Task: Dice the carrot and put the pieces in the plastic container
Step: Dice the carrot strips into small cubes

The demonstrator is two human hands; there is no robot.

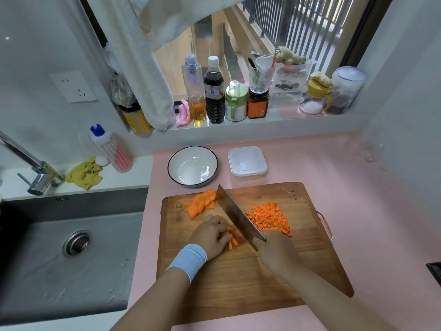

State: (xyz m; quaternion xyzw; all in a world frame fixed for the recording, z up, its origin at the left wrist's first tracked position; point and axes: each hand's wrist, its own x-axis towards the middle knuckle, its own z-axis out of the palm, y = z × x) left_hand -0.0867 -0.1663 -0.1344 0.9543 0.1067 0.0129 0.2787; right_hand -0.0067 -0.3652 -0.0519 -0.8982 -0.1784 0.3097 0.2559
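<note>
On the wooden cutting board (238, 278) my left hand (211, 235) curls its fingers over a small bundle of carrot strips (231, 240). My right hand (276, 252) grips the handle of a cleaver (235, 215), whose blade stands just right of the strips. A pile of diced carrot (269, 217) lies to the right of the blade. Fanned carrot slices (201, 203) and the carrot's stem end (179, 205) lie at the board's far left. The white plastic container (247, 163) stands open and empty behind the board.
A white bowl (192, 166) with a dark rim sits left of the container. The steel sink (64, 247) and faucet (31, 163) are to the left. Bottles and jars (214, 91) line the window sill behind. Pink counter (370, 211) extends right.
</note>
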